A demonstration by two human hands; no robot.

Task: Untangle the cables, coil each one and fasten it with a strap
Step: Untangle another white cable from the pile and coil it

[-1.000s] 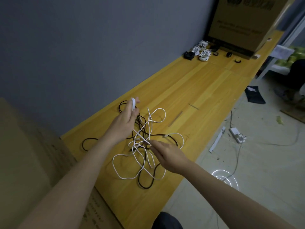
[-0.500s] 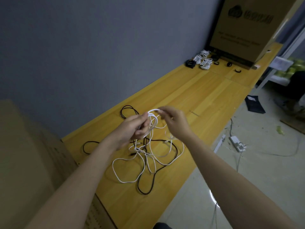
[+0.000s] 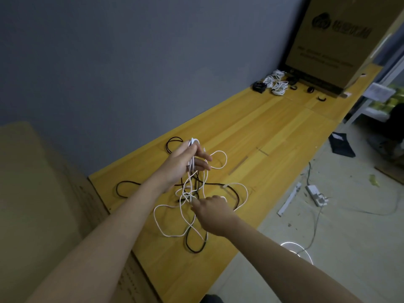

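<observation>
Dropping to the tangle, right hand [image 3: 213, 213] pinches white cable [image 3: 219, 159].

- Your right hand [image 3: 211, 212] covers part of the white cable [image 3: 220, 159] where its fingertips reach into the tangle, so you cannot tell whether they pinch a strand.
- The black cable [image 3: 194, 248] disappears under the white loops and your left hand [image 3: 182, 164].
- The bundled cables [image 3: 276, 83] at the counter's [image 3: 273, 132] far end are too small to tell their fastening.
- The cardboard box [image 3: 343, 40] is cut off by the top edge; its print is blurred.
</observation>
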